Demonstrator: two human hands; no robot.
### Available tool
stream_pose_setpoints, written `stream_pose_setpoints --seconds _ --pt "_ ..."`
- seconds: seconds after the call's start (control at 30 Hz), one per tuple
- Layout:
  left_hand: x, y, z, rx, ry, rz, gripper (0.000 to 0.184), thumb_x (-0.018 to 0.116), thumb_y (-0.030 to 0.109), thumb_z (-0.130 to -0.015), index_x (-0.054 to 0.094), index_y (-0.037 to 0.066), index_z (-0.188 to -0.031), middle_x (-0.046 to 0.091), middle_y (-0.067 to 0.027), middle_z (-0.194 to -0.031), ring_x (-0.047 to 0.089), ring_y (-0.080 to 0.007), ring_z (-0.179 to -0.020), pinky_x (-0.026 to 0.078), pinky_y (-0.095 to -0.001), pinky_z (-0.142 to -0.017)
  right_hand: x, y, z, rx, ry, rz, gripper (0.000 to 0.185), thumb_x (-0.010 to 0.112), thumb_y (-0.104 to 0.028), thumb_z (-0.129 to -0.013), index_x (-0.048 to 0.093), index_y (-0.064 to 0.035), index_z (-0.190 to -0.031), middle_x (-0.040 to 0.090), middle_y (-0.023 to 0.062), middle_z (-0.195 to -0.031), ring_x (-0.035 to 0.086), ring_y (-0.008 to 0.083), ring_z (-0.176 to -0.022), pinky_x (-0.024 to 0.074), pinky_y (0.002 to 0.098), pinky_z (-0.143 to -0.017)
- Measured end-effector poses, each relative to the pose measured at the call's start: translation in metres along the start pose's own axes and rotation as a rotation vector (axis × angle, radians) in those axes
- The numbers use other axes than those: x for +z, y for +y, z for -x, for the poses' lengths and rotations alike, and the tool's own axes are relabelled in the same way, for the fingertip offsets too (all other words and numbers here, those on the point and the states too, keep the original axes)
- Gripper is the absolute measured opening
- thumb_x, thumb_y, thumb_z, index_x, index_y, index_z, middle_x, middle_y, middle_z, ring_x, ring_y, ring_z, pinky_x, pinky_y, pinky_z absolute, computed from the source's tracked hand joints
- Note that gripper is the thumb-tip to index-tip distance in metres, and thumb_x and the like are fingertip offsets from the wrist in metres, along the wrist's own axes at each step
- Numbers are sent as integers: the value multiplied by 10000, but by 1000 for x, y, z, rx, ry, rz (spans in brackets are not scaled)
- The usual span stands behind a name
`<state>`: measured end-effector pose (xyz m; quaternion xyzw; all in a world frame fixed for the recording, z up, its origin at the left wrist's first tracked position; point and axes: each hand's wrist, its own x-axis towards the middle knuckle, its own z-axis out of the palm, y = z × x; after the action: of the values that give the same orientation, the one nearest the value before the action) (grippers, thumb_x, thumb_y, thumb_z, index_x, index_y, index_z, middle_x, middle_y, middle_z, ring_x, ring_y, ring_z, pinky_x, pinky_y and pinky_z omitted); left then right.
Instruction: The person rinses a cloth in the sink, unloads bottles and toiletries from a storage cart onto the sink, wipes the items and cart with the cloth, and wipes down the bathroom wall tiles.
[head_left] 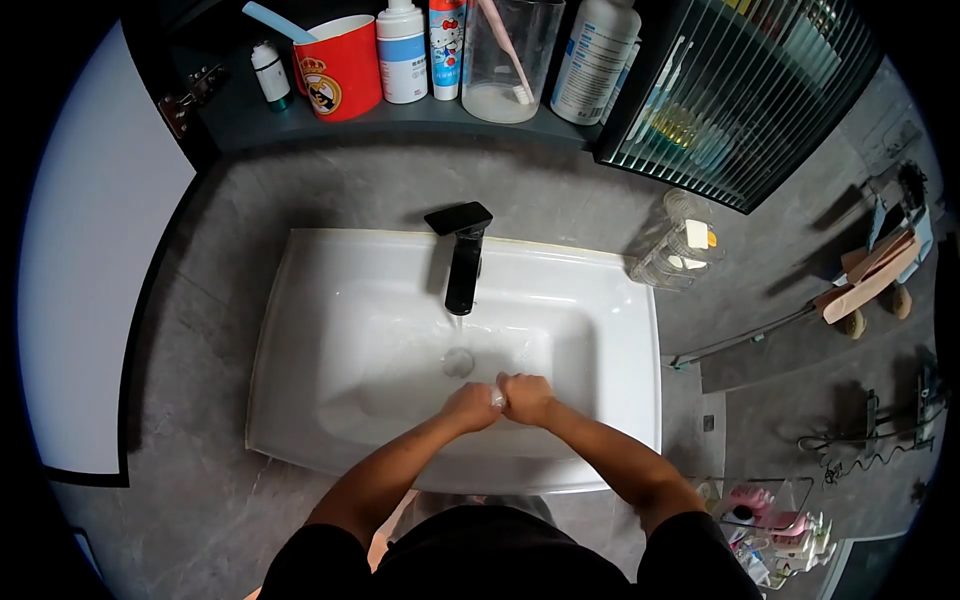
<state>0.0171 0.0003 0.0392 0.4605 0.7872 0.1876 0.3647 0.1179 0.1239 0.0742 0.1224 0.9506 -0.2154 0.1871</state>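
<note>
My left hand (472,408) and my right hand (528,398) meet over the front part of a white sink (300,330). Both are closed, fingers curled and knuckles close together. A small pale, shiny bit (497,397) shows between them; whether it is foam, a wet cloth or something else I cannot make out. Beyond the hands stands a black faucet (463,270), its lever up top. A thin stream of water (459,325) falls from its spout toward the round drain (458,362), clear of my hands.
Above the sink, a shelf (400,125) holds a red mug (340,70), a pump bottle (402,55), a toothpaste tube (447,50) and a clear cup (500,100) with a pink toothbrush. A ribbed-glass cabinet door (740,100) hangs open at right. A soap rack (680,250) sits by the sink's corner.
</note>
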Motion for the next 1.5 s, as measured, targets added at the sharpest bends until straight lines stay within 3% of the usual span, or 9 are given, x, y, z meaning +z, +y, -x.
stream_pose_setpoints --seconds 0.17,0.33,0.47,0.57,0.83,1.07,1.27,1.4,1.5 --pt "-34 17 32 134 353 58 267 670 143 -779 612 13 -1004 681 -219 -944 647 -433 -890 518 -506 -761 -17 9 -8 -172 -43 -806 391 735 -14 -777 504 -66 -1088 608 81 -1031 582 196 -988 466 328 -844" --pt "-71 9 48 27 461 427 423 686 178 -774 588 4 -1146 685 -219 -1024 674 -371 -958 534 -431 -820 -107 -32 4 -293 415 -388 809 712 -321 -863 250 -152 -1506 583 184 -1198 621 295 -993 494 389 -841" --pt "-89 4 45 -42 385 531 434 735 127 -789 594 -2 -1179 691 -107 -1082 650 -180 -1022 497 -324 -895 -144 -54 -41 -246 643 -162 801 624 -325 -911 160 -209 -1553 643 206 -1050 655 347 -842 520 436 -719" --pt "-90 2 42 25 443 538 450 730 225 -788 611 21 -1172 701 -133 -1015 677 -234 -904 527 -355 -810 -152 -70 -56 -74 493 65 756 599 -252 -910 188 -262 -1544 679 148 -761 652 381 -661 506 480 -610" --pt "-82 -3 31 -111 40 863 347 696 318 -854 623 70 -1086 616 4 -869 584 -111 -717 495 -312 -600 -99 -32 3 -608 689 11 770 628 -91 -806 305 -210 -1495 634 164 -1122 624 314 -1044 541 424 -717" --pt "-38 15 -1 -9 -117 254 392 655 346 -827 625 9 -1026 685 -134 -897 659 -278 -795 521 -421 -675 -37 -10 33 72 235 -52 518 682 -127 -802 472 -111 -1274 673 191 -975 656 337 -980 545 419 -751" --pt "-11 44 -10 216 -14 -209 338 656 246 -821 584 3 -1045 681 -228 -926 664 -409 -885 515 -513 -768 -12 33 40 161 23 -135 355 691 -197 -833 496 -61 -1096 669 228 -920 655 354 -947 528 414 -766" --pt "-12 51 -44 249 154 25 509 720 160 -784 415 70 -1181 665 -224 -1001 639 -441 -952 512 -509 -780 4 81 17 181 308 -506 411 719 -90 -795 466 -54 -1117 655 176 -960 658 269 -956 510 374 -766" --pt "-30 55 -84 280 234 449 746 794 189 -752 328 143 -1332 568 -198 -1204 578 -337 -1130 489 -423 -904 -16 98 0 82 726 -752 542 719 43 -761 421 -52 -1203 613 117 -1015 622 203 -950 511 349 -797"
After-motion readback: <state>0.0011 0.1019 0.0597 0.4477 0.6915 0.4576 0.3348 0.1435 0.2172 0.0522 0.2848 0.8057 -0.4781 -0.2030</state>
